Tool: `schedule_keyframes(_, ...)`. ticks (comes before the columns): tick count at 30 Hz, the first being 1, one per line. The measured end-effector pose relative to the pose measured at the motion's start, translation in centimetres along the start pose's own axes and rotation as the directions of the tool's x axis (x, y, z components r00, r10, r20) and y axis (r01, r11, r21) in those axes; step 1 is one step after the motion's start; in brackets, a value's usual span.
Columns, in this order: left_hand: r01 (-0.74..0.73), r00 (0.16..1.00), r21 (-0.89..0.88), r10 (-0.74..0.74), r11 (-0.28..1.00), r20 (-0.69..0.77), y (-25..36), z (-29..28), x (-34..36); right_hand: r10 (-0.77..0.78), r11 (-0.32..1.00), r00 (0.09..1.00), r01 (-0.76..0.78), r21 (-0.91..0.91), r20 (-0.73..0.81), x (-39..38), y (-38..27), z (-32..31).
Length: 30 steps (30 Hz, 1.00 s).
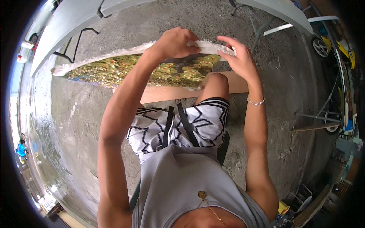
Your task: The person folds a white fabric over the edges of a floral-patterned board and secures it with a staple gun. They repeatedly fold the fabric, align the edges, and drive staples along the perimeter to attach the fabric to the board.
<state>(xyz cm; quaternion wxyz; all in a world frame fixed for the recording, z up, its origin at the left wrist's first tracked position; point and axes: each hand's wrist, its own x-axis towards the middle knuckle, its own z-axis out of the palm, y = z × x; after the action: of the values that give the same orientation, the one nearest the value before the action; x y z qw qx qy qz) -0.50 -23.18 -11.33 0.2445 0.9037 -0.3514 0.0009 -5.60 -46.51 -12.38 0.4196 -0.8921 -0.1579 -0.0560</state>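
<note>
A long printed canvas [114, 68] with a green, yellow and red-dotted picture and a frayed white border [209, 46] stretches across in front of me over my knee. My left hand [171, 42] has its fingers closed on the upper white border, just right of the middle. My right hand [239, 60] holds the same border near its right end, thumb against it and index finger raised. Below the canvas lies a pale wooden board [144, 97], partly hidden by the canvas and my legs.
Light grey tables [64, 28] with black folding legs stand at upper left and upper right [289, 19]. At right are a white strip [277, 28], yellow wheeled vehicles [327, 45], metal frames and clutter. A blue bicycle-like object [21, 150] is at far left. Cracked concrete floor [68, 121] surrounds me.
</note>
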Motion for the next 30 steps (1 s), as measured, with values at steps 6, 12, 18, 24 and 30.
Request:
schedule_keyframes(6, 0.022, 0.995, -0.014, -0.023, 1.000, -0.096, 0.4, 0.7, -0.5, -0.137, 0.980, 0.987, 0.147, -0.133, 0.081, 1.3, 0.3, 0.3)
schedule_keyframes(12, 0.032, 0.995, 0.154, -0.016, 0.988, -0.103, 2.8, 1.7, 0.0, -0.172, 0.975, 0.983, 0.180, -0.129, 0.070, 1.5, 0.7, 1.0)
schedule_keyframes(18, 0.012, 0.944, 0.247, 0.071, 0.969, -0.322, 3.3, 4.0, -0.6, -0.318, 0.924, 0.948, 0.314, -0.220, 0.017, 1.2, 1.1, 1.9)
schedule_keyframes(24, 0.021, 0.874, 0.328, 0.142, 0.944, -0.465, 2.4, 6.7, -0.7, -0.408, 0.841, 0.908, 0.335, -0.426, -0.092, 0.7, 1.5, 3.5)
schedule_keyframes(30, 0.031, 0.833, 0.316, 0.149, 0.948, -0.532, 2.3, 7.2, -0.4, -0.432, 0.839, 0.870, 0.291, -0.459, -0.237, 0.3, 1.7, 4.8)
